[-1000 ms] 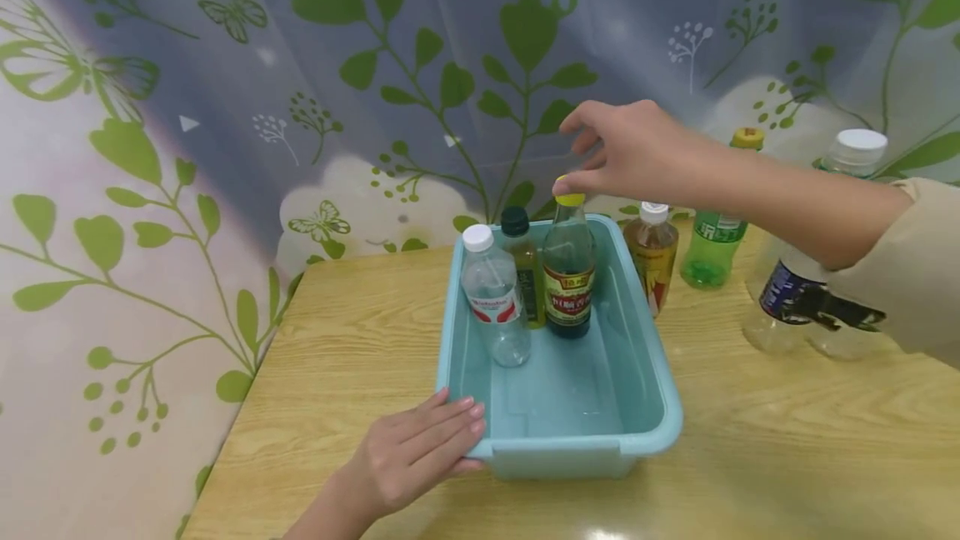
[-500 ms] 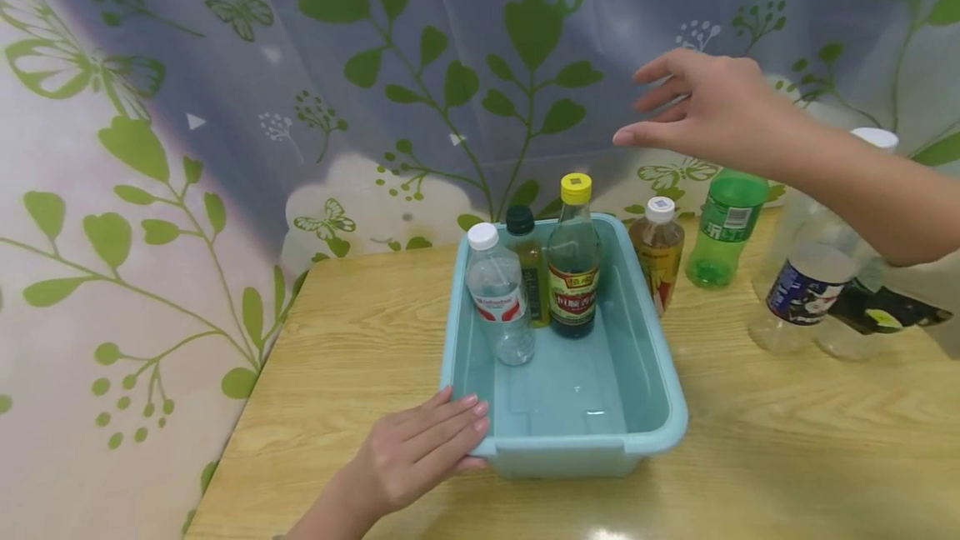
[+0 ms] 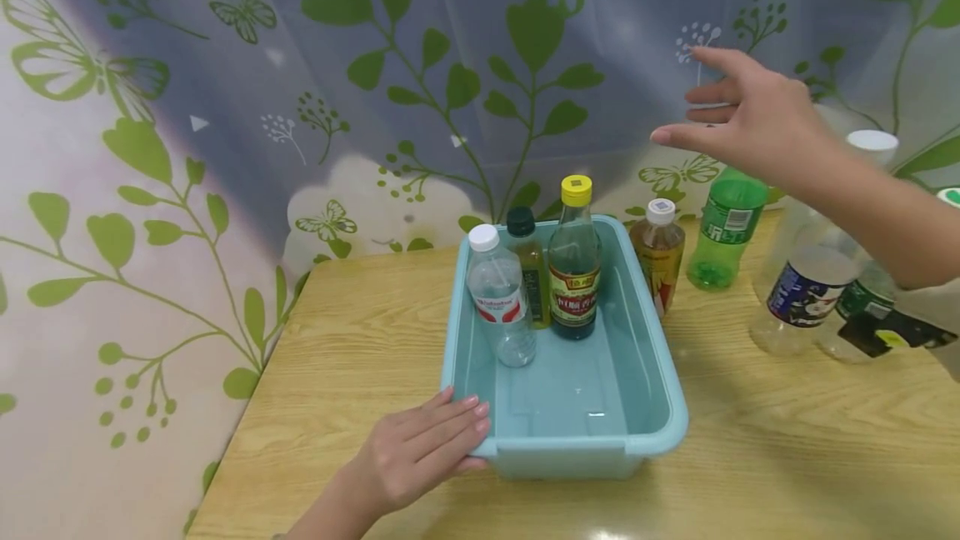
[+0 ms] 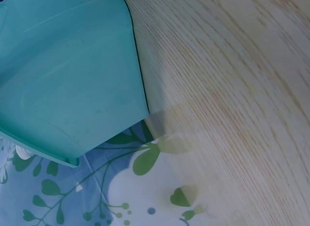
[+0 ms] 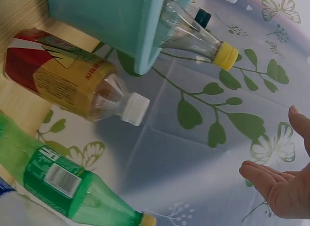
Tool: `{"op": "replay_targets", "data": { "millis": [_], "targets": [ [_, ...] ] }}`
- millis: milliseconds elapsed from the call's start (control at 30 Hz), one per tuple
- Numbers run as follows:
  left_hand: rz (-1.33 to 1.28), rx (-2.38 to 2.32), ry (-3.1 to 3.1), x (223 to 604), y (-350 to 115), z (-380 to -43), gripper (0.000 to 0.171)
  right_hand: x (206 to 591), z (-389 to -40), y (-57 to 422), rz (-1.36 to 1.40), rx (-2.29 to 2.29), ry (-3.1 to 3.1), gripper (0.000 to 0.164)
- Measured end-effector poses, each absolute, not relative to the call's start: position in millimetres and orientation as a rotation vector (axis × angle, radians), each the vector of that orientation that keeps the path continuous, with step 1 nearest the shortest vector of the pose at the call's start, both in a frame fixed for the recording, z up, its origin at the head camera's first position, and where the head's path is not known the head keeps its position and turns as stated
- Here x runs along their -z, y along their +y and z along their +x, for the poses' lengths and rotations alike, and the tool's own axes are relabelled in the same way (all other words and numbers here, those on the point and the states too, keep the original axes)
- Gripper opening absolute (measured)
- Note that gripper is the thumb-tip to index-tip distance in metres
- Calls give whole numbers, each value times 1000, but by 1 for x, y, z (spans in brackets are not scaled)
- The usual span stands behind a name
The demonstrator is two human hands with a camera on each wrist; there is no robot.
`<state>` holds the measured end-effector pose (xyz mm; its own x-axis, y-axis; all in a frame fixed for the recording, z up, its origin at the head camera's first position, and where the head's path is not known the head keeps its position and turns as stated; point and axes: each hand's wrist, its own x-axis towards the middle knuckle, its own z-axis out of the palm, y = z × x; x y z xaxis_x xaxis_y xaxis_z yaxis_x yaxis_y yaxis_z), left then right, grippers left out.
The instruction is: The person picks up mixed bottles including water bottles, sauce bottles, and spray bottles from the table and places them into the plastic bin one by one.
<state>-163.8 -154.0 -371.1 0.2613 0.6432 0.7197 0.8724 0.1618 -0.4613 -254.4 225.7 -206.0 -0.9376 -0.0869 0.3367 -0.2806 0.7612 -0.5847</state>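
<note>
In the head view my left hand (image 3: 408, 457) rests on the near left corner of a light blue plastic tub (image 3: 652, 440), fingers straight over the rim. Three bottles stand inside: a clear water bottle (image 3: 501, 307) with a white cap, a dark-capped bottle (image 3: 534, 277) with yellowish liquid, and a yellow-capped glass bottle (image 3: 574, 273) with dark liquid at the bottom. My right hand (image 3: 765, 119) hovers above the far right of the table, thumb and fingers apart, holding nothing. Below it stand a white-capped bottle (image 3: 658, 252) with an orange-red label and a green bottle (image 3: 723, 227).
Large clear bottles (image 3: 798, 298) stand at the right, partly behind my forearm. Another green-and-white cap (image 3: 951, 196) shows at the right edge. A leaf-patterned curtain (image 3: 420, 132) hangs behind the wooden table (image 3: 360, 323).
My right hand has moved right, away from the yellow cap of the glass bottle, which it touched a second ago. My left hand stays on the tub.
</note>
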Motion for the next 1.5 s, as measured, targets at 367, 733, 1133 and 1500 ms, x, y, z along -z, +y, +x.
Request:
{"op": "replay_targets", "data": {
  "millis": [367,733,1133,1500],
  "targets": [
    [-1557,302,-1452,369,-153,-163,29,232,-262,229,306,-992,-2720,95],
    [-1558,308,-1453,370,-153,-164,29,257,-273,225,306,-882,-2817,99],
    [-1556,310,-1462,372,-154,-164,30,286,-278,222,288,-845,-2899,96],
    [-1549,301,-1428,370,-152,-164,29,308,-283,222,268,-825,-2940,93]
  ]
}}
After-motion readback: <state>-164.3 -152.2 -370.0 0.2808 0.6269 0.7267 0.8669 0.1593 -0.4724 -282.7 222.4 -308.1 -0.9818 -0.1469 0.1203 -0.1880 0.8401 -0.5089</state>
